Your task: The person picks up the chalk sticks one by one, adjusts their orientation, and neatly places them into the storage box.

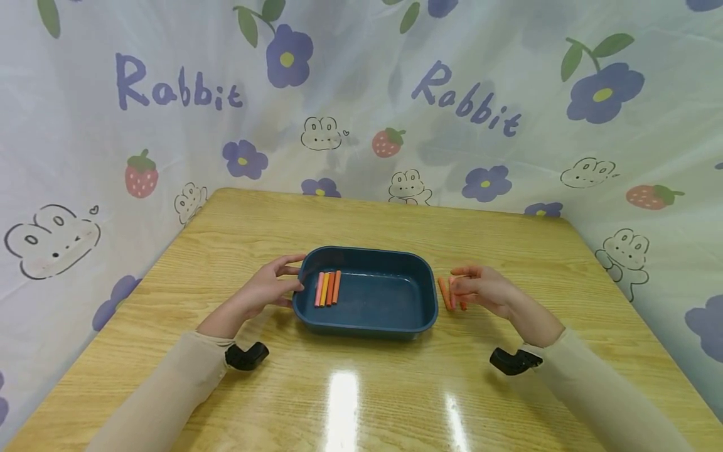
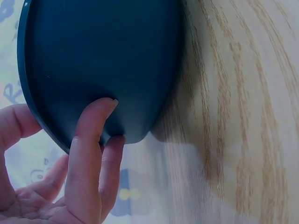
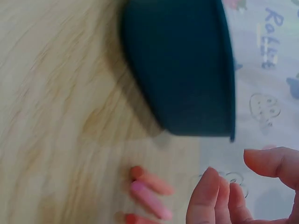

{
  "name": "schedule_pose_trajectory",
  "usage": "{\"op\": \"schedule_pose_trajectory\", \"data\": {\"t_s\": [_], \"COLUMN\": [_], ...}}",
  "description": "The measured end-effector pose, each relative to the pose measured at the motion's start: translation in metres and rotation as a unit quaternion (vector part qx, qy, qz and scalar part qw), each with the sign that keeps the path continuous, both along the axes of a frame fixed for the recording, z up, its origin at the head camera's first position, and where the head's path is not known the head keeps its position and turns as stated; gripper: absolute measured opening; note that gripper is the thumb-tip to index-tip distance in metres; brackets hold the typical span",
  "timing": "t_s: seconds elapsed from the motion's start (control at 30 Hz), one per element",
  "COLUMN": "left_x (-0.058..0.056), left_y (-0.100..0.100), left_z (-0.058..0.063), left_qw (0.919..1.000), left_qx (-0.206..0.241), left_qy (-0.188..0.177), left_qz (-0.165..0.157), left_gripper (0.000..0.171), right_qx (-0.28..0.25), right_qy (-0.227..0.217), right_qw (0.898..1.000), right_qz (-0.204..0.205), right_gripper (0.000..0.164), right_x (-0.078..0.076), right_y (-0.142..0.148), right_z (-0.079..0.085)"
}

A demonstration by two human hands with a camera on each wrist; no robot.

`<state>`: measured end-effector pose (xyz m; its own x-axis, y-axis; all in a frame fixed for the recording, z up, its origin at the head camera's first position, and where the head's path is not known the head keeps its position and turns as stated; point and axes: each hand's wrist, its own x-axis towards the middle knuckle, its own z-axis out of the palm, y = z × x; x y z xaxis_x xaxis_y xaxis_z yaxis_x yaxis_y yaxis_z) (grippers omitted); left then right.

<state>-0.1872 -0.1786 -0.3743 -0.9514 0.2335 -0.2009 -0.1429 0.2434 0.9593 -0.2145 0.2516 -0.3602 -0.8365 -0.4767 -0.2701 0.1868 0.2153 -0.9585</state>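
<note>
My left hand point(image 1: 270, 285) holds the left end of a dark blue rectangular tub point(image 1: 367, 329). In the left wrist view, fingertips press against the tub's outer wall point(image 2: 107, 51) while another digit reaches its rim. Inside the tub, at the left, a row of chalk-like sticks point(image 1: 327, 289) in pink, yellow and orange-red lies side by side. To the right of the tub, my right hand point(image 1: 486, 292) hovers over a few more sticks. The right wrist view shows an orange stick point(image 3: 156, 182), a pink stick point(image 3: 150, 199) and a red stick point(image 3: 140, 219) below its parted, empty fingers.
A wooden table point(image 1: 395, 389) carries everything. Behind it and at both sides hangs a pale curtain point(image 1: 361, 81) printed with rabbits, flowers and strawberries. Black wrist devices point(image 1: 246, 356) sit at both cuffs.
</note>
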Motion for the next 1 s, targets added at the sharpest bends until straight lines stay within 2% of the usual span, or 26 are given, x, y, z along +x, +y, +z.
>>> {"op": "schedule_pose_trajectory", "data": {"t_s": [0.1,0.33,0.6,0.8,1.0], "left_x": [0.000,0.001,0.000,0.001,0.001], "left_y": [0.000,0.001,0.001,0.002,0.003], "left_z": [-0.001,0.001,0.001,0.001,0.003], "left_qw": [1.0000,1.0000,1.0000,1.0000,1.0000], "left_qx": [0.001,0.002,0.000,-0.004,-0.005], "left_qy": [-0.001,0.002,0.002,0.001,0.002], "left_qz": [-0.001,-0.003,0.000,0.001,0.002], "left_gripper": [0.061,0.062,0.061,0.061,0.062], "right_qx": [0.005,0.044,0.102,0.134,0.186], "right_qy": [0.001,0.007,0.018,0.034,0.057], "right_qw": [1.000,0.996,0.989,0.984,0.976], "right_qz": [-0.010,-0.074,-0.105,-0.114,-0.096], "right_gripper": [0.078,0.061,0.057,0.057,0.057], "right_x": [-0.002,-0.004,-0.010,-0.013,-0.015], "right_y": [0.005,0.010,0.013,0.012,0.006], "right_z": [-0.006,-0.013,-0.025,-0.030,-0.030]}}
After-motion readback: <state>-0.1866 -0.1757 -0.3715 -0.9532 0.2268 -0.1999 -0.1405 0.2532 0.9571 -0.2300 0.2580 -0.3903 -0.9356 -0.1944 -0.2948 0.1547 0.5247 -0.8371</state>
